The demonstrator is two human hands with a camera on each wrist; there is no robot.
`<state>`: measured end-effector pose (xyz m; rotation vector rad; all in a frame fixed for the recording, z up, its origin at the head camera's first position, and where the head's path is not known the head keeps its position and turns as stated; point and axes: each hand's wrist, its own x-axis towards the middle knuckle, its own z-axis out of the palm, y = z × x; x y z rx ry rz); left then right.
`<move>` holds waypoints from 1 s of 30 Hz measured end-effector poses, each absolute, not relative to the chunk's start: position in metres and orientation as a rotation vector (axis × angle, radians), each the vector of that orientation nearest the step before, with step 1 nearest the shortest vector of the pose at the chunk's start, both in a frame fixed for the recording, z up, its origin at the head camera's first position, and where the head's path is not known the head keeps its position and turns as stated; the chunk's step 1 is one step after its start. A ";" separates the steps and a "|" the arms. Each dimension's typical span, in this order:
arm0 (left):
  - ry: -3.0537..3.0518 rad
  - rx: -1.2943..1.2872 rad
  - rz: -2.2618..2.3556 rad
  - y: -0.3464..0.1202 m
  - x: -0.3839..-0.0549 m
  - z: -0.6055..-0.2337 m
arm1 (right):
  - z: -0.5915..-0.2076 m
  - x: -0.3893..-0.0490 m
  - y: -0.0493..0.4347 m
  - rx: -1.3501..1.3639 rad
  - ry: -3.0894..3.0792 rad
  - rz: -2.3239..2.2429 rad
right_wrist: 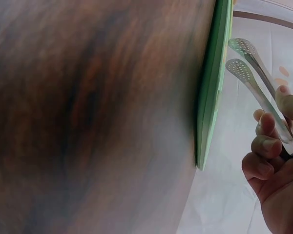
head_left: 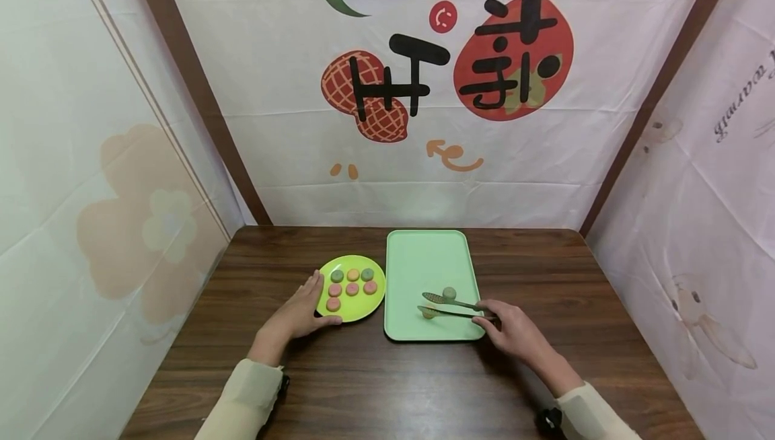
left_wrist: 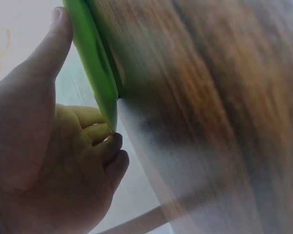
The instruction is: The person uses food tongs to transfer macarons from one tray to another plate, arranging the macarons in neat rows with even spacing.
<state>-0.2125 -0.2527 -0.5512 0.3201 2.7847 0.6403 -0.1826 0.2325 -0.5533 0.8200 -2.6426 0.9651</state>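
My left hand (head_left: pixel 298 310) holds a yellow-green plate (head_left: pixel 363 307) by its left rim, fingers along the side and thumb at the front edge. Several pink, green and orange macarons (head_left: pixel 352 288) lie on that plate. On the right, my right hand (head_left: pixel 514 331) grips metal tongs (right_wrist: pixel 258 87) with perforated tips; their two arms stand apart. The tongs reach over a pale green tray (head_left: pixel 426 258). A green macaron (head_left: pixel 449 293) rests on the tray by the upper arm of the tongs. The lower tip partly covers a yellowish macaron (head_left: pixel 428 313).
Plate and tray stand side by side on a dark wooden table (head_left: pixel 363 386). Behind the table hangs a printed white cloth (head_left: pixel 290 177), and similar cloths flank it on both sides.
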 end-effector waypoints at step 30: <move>2.791 0.316 0.650 -0.253 -0.212 -0.552 | -0.564 -0.182 0.234 0.866 -2.593 1.059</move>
